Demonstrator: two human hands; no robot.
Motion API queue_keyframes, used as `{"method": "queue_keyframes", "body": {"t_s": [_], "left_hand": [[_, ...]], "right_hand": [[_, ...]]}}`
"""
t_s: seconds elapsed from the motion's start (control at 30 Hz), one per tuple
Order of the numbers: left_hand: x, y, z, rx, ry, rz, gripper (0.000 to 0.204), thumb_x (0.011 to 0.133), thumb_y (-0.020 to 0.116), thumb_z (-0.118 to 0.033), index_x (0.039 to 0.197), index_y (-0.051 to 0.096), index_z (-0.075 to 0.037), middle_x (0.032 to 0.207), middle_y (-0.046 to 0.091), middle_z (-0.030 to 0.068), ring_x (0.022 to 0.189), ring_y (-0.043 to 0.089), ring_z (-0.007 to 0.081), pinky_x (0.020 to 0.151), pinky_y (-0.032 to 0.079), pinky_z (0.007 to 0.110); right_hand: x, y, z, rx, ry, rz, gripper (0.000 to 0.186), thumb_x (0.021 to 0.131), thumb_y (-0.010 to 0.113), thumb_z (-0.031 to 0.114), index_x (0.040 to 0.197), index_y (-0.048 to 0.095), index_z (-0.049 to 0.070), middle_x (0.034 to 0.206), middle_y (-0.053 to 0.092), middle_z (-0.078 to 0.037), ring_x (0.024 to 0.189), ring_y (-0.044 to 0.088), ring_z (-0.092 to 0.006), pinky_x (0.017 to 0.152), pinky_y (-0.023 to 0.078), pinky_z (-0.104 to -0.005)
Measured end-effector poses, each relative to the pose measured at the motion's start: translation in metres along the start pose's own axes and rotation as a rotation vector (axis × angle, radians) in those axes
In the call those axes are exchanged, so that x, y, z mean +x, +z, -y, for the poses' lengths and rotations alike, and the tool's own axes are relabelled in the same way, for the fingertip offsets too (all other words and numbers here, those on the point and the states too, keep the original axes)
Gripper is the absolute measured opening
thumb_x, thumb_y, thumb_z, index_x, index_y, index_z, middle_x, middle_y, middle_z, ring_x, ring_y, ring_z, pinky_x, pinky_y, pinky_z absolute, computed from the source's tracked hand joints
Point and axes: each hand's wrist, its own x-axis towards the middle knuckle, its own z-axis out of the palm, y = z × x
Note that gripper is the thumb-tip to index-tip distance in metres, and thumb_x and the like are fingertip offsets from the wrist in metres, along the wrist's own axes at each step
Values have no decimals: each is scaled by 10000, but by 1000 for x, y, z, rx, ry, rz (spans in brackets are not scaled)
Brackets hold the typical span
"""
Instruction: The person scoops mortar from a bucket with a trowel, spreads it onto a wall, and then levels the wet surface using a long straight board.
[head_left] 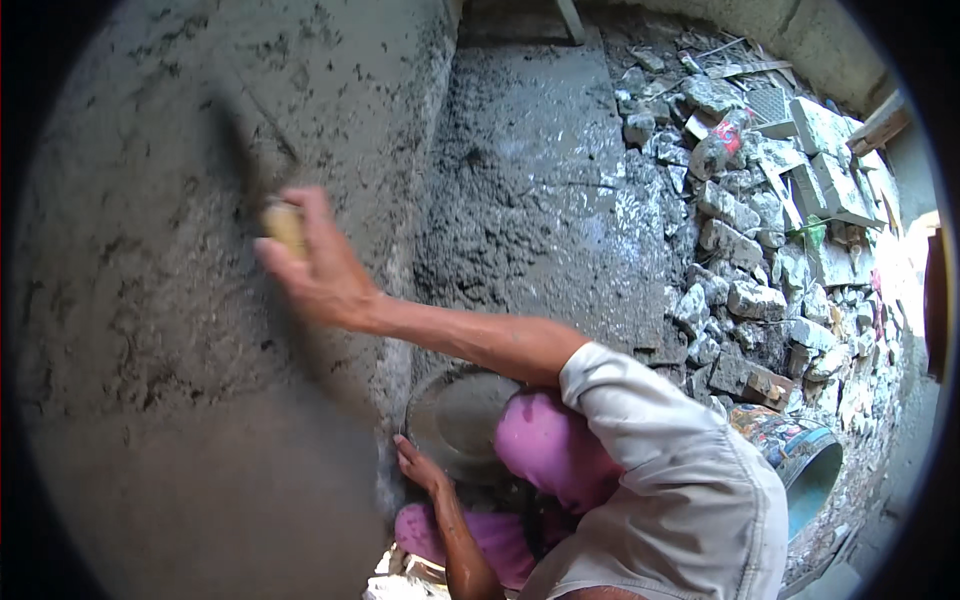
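Note:
My right hand point(325, 265) is closed around the yellow handle point(285, 228) of a plastering trowel. The trowel's long dark blade point(235, 135), smeared by motion, lies along the wet grey mortar wall point(150, 240). That wall is rough and pitted above, smoother in its lower part. Lower down, my left hand point(422, 468) is beside the left rim of a round basin point(450, 385) of grey mortar. Its thumb and fingers look apart, and I make out nothing in them; whether they touch the rim is unclear. My pink-clad knee point(555, 450) hides part of the basin.
A wet mortar-smeared strip point(540, 130) runs along the wall's foot. To the right lie broken rubble point(730, 215), pale blocks point(835, 160) and a crumpled plastic bottle point(715, 150). A tipped bucket point(810, 465) lies near my right side. A wooden piece point(880, 122) juts in at far right.

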Motion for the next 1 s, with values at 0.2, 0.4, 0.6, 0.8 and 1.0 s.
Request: {"method": "queue_keyframes", "body": {"t_s": [0.2,0.4,0.6,0.8,1.0], "left_hand": [[-11,3,-3,-273,-125,5,689,1001,399,-478,1282,500,142,1321,525,280,1194,528,325,1021,380,375],[-19,0,-8,-301,-178,81,692,995,411,-480,1192,554,168,1103,645,265,942,619,306,874,466,377],[-35,14,-44,-138,21,82,686,986,422,-480,1094,587,178,1006,639,339,888,634,363,831,469,424],[-16,18,-24,-95,114,35,646,990,423,-449,1095,592,166,1031,649,319,957,633,392,860,456,433],[-8,22,-36,-194,-47,161,657,986,428,-461,1125,592,160,1057,653,271,922,617,299,850,475,389]], "right_hand": [[-23,-92,79,-188,-15,312,444,964,559,348,1271,391,73,940,496,-94,762,524,-139,614,481,-293],[-168,-228,46,-1213,456,1163,369,939,521,428,1148,553,125,860,652,-159,788,655,-338,701,514,-486],[-267,-326,-101,-604,94,1113,515,898,565,376,1311,510,74,1257,577,-191,1120,575,-371,925,481,-463],[-245,-281,-89,-811,825,1397,552,927,517,476,1306,525,74,1182,606,-139,1047,593,-262,806,518,-392],[-217,-326,20,-376,1217,728,516,971,461,478,1270,505,60,1006,623,-104,824,619,-172,644,551,-322]]}}
